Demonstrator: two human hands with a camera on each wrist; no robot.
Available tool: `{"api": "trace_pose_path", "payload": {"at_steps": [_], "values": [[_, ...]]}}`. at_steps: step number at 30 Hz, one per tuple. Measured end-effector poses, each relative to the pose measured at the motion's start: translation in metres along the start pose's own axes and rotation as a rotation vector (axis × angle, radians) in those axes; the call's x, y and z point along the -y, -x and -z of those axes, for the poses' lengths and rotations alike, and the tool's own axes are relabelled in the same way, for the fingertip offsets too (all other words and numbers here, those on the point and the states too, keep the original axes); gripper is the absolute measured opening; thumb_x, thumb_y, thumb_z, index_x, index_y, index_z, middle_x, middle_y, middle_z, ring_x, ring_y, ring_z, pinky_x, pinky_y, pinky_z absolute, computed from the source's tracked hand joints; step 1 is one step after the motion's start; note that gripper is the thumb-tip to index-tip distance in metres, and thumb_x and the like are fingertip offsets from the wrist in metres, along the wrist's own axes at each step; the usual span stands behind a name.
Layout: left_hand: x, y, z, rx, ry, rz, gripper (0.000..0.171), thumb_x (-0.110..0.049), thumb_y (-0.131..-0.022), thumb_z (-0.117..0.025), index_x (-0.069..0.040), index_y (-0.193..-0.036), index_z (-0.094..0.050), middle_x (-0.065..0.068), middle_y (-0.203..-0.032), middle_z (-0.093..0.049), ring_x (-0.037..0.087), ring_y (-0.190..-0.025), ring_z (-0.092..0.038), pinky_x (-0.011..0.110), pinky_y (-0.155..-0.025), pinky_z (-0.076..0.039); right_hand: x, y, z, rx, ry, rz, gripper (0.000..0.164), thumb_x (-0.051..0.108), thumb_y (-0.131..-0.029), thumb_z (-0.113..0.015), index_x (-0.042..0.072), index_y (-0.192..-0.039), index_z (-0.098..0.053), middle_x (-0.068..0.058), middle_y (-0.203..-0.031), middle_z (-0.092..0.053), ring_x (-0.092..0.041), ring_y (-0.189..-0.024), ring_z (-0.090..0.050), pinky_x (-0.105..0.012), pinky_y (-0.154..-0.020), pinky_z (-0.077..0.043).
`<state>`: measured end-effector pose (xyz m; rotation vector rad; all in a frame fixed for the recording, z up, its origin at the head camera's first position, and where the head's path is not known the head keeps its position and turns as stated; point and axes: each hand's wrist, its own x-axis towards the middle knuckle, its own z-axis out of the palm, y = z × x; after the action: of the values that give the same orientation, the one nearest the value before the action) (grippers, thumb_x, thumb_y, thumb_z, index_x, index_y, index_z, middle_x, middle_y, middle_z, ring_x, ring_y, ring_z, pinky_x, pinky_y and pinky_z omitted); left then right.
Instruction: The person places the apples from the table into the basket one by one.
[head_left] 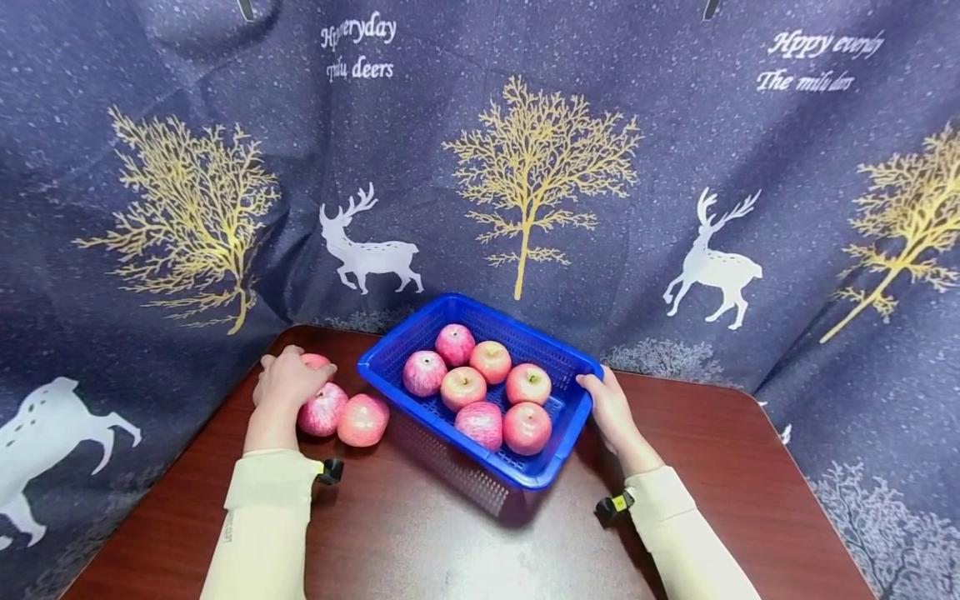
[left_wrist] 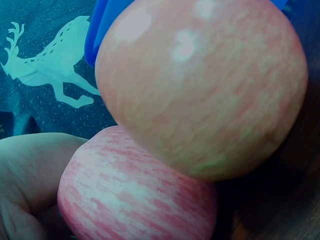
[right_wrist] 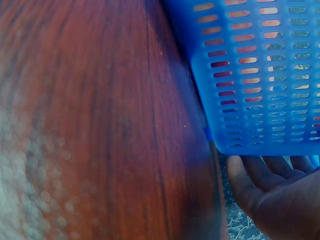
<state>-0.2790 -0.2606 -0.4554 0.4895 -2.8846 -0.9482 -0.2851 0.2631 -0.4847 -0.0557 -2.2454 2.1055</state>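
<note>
At the table's left side, my left hand (head_left: pixel 288 379) curls its fingers over a red apple (head_left: pixel 315 360), which it mostly covers. Beside that hand sit a striped red apple (head_left: pixel 322 410) and a paler apple (head_left: pixel 363 420). In the left wrist view the pale apple (left_wrist: pixel 200 90) fills the foreground and overlaps the striped one (left_wrist: pixel 135 195). A blue plastic basket (head_left: pixel 517 340) with slotted walls holds several apples. My right hand (head_left: pixel 611 408) grips its right rim, thumb on top; the right wrist view shows the fingers against the basket's edge.
The brown wooden table (head_left: pixel 420 533) carries everything and reflects light near its front. Behind it hangs a dark blue cloth (head_left: pixel 585 275) printed with deer and golden trees. The basket stands toward the back middle, close to the cloth.
</note>
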Motion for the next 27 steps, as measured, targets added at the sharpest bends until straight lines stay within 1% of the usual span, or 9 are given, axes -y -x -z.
{"api": "trace_pose_path", "payload": {"at_steps": [4, 7, 10, 13, 18, 23, 27], "values": [[0.0, 0.0011, 0.0022, 0.028, -0.009, 0.004, 0.091, -0.054, -0.1, -0.071, 0.01, -0.157, -0.041, 0.048, -0.144, -0.039, 0.068, -0.129, -0.049, 0.08, -0.1, -0.046, -0.0002, 0.0004, -0.0006, -0.002, -0.003, -0.005, 0.045, 0.02, -0.112, -0.054, -0.004, -0.149, -0.046, -0.03, -0.145, -0.058, -0.031, -0.117, -0.071, -0.036, -0.094, -0.064], [0.0004, 0.002, 0.0038, 0.048, -0.016, 0.006, 0.09, -0.054, -0.1, -0.071, 0.012, -0.154, -0.041, 0.048, -0.141, -0.04, 0.067, -0.128, -0.05, 0.079, -0.101, -0.046, -0.0006, 0.0005, -0.0007, 0.001, 0.0, -0.007, 0.046, 0.02, -0.112, -0.053, -0.004, -0.15, -0.045, -0.03, -0.146, -0.058, -0.037, -0.122, -0.069, -0.04, -0.098, -0.063], [0.0012, 0.0014, 0.0048, 0.064, -0.022, 0.007, 0.09, -0.054, -0.1, -0.07, 0.012, -0.153, -0.041, 0.049, -0.141, -0.04, 0.068, -0.128, -0.051, 0.079, -0.102, -0.046, -0.0014, 0.0002, -0.001, -0.001, 0.001, -0.007, 0.046, 0.02, -0.111, -0.053, -0.003, -0.15, -0.046, -0.03, -0.146, -0.058, -0.04, -0.125, -0.068, -0.043, -0.1, -0.063], [0.0012, 0.0002, 0.0053, 0.069, -0.023, 0.007, 0.09, -0.055, -0.1, -0.069, 0.011, -0.154, -0.041, 0.048, -0.143, -0.041, 0.068, -0.13, -0.05, 0.079, -0.103, -0.046, -0.0017, 0.0, -0.0005, 0.002, -0.002, -0.007, 0.046, 0.021, -0.111, -0.054, -0.003, -0.15, -0.046, -0.029, -0.146, -0.058, -0.038, -0.124, -0.069, -0.041, -0.1, -0.063], [0.0008, -0.0008, 0.0046, 0.055, -0.021, 0.005, 0.088, -0.056, -0.1, -0.07, 0.01, -0.153, -0.044, 0.046, -0.144, -0.044, 0.065, -0.131, -0.051, 0.079, -0.102, -0.046, -0.0004, -0.0001, 0.0001, 0.0, -0.007, -0.011, 0.048, 0.022, -0.111, -0.055, -0.003, -0.151, -0.046, -0.029, -0.147, -0.058, -0.037, -0.125, -0.067, -0.037, -0.1, -0.062], [0.0002, 0.0004, 0.0038, 0.047, -0.015, 0.016, 0.085, -0.055, -0.1, -0.071, 0.009, -0.151, -0.046, 0.045, -0.143, -0.045, 0.065, -0.13, -0.052, 0.077, -0.101, -0.047, 0.001, 0.001, 0.0007, 0.006, 0.004, -0.017, 0.049, 0.022, -0.112, -0.053, -0.004, -0.153, -0.044, -0.029, -0.15, -0.056, -0.038, -0.128, -0.066, -0.038, -0.103, -0.061], [-0.0009, 0.0014, 0.0044, 0.046, -0.016, 0.019, 0.085, -0.055, -0.1, -0.071, 0.009, -0.15, -0.046, 0.045, -0.142, -0.046, 0.065, -0.13, -0.052, 0.077, -0.101, -0.047, 0.0022, 0.0016, 0.0008, 0.003, 0.006, -0.021, 0.048, 0.023, -0.113, -0.054, -0.003, -0.152, -0.045, -0.028, -0.149, -0.057, -0.037, -0.126, -0.067, -0.037, -0.101, -0.062]]}}
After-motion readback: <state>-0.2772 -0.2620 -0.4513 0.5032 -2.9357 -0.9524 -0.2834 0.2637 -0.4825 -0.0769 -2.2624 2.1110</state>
